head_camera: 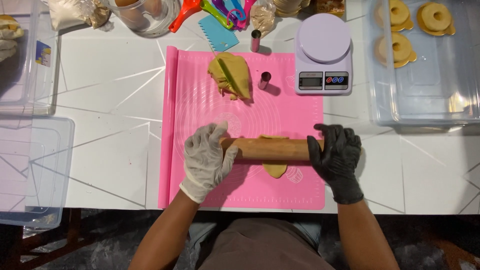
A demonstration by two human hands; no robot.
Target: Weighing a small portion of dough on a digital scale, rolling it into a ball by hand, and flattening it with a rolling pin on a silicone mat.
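**Both hands on the rolling pin, dough beneath it**

I see my left hand [206, 159], in a white glove, pressed flat over the left end of the wooden rolling pin [272, 148], fingers spread across its top rather than curled round it. My right hand [336, 159], in a black glove, covers the right end the same way. The two hands sit well apart, one at each end, with the pin lying crosswise between them.

Under the middle of the pin lies a small piece of tan dough [274, 169], flattened, showing a little above the pin and more below it. All of this rests on the pink silicone mat [195, 100], on its nearer half.

Farther up the mat I see a larger lump of dough [230, 76] with a green scraper [227, 75] laid on it, and just beside that a small metal ring cutter [264, 80]. A lilac kitchen scale [323, 54] stands at the mat's far right corner.
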